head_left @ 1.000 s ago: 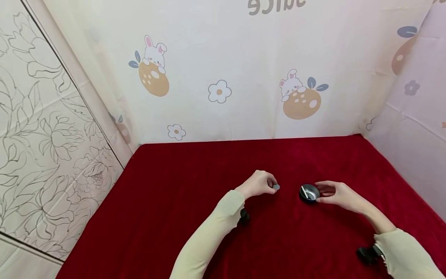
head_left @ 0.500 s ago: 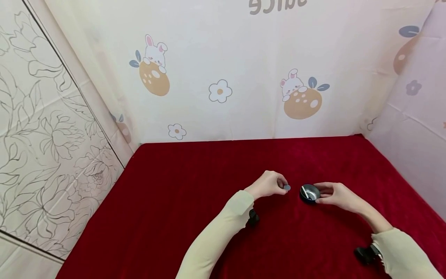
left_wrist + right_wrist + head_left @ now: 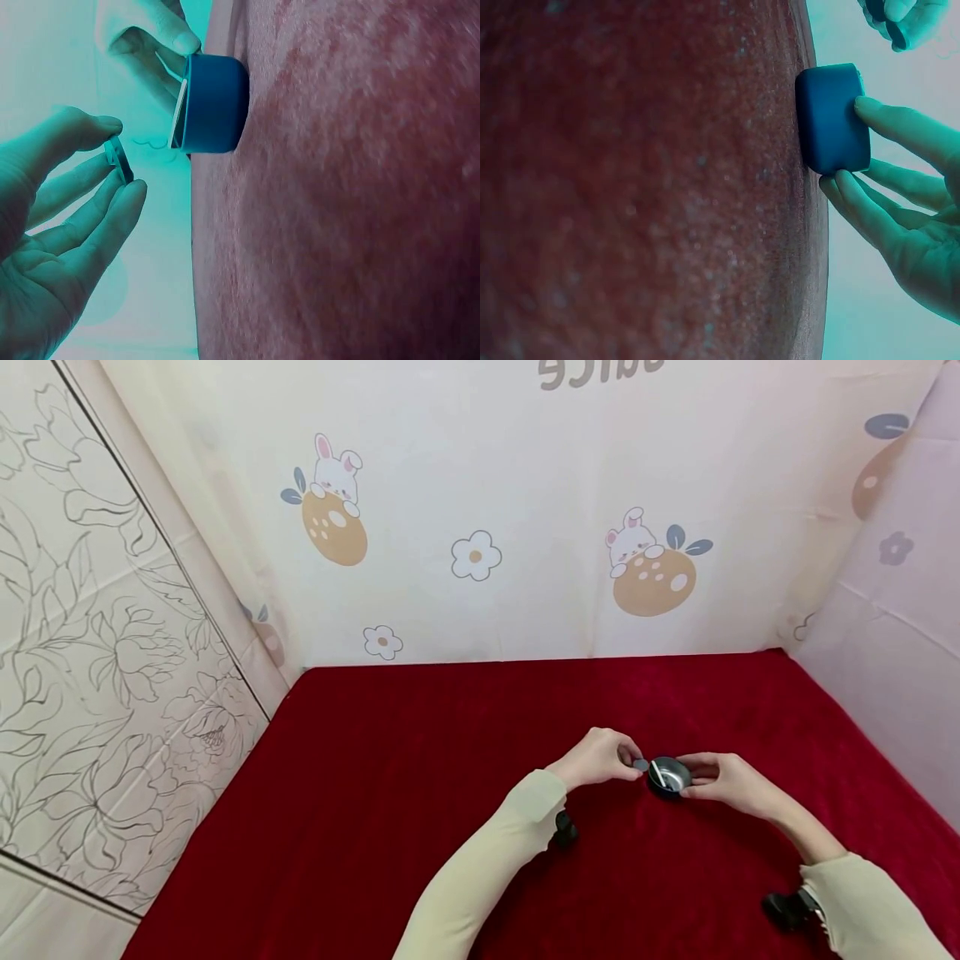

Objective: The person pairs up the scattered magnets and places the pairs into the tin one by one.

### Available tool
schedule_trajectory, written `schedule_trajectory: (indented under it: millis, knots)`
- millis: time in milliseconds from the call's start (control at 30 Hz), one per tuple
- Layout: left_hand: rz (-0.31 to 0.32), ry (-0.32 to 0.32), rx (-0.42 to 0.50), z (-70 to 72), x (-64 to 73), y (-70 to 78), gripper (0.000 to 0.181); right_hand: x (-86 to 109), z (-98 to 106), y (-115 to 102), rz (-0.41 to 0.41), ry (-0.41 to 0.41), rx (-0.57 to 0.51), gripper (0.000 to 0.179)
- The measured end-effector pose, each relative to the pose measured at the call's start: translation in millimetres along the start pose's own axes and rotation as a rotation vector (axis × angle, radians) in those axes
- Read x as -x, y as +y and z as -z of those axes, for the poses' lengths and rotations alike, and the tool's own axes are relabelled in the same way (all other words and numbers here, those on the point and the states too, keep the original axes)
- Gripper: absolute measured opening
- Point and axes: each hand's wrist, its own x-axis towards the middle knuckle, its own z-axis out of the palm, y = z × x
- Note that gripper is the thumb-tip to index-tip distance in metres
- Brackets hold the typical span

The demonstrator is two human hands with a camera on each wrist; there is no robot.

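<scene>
A small round bowl [image 3: 677, 777], dark outside and shiny metal inside, stands on the red cloth. A short white stick [image 3: 657, 773] leans in it, crossing its left side. My right hand [image 3: 726, 783] holds the bowl from the right, thumb and fingers at its wall; the right wrist view shows the fingertips against the dark side [image 3: 832, 120]. My left hand [image 3: 600, 757] pinches a small grey disc [image 3: 641, 765] between thumb and fingertips, right beside the bowl's left rim. In the left wrist view the disc [image 3: 120, 159] is tilted and raised above the cloth.
Red velvet cloth [image 3: 420, 777] covers the tabletop. Pale printed curtains [image 3: 525, 610] rise behind it and on the right; a panel with flower line drawings [image 3: 120, 643] stands to the left. Black wrist devices [image 3: 786, 910] show below the sleeves.
My left hand has carried the grey disc rightward, from well left of the bowl to beside its rim. The right hand has stayed at the bowl, nearly still.
</scene>
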Motion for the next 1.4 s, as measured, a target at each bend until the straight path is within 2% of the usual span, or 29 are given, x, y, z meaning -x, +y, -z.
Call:
schedule_trajectory:
  millis: [200,500,800,1133,1400]
  knots:
    - [0.004,-0.014,0.013,-5.2,-6.7,4.0,0.017,-0.6,-1,-1,-0.001,0.008,0.013,0.048]
    - [0.019,0.001,-0.002,-12.5,-14.0,9.0,0.019,0.2,-1,0,-0.009,0.009,0.015,0.048]
    - [0.037,-0.005,0.065,-21.2,-19.3,12.7,0.021,0.8,-1,0,-0.004,-0.001,-0.002,0.048]
    - [0.075,0.045,0.081,-32.7,-25.4,17.8,0.019,2.1,-3,1,-0.025,0.01,0.005,0.049]
    - [0.094,0.075,0.12,-31.8,-24.2,15.0,0.023,2.3,-3,0,0.001,0.009,-0.001,0.049]
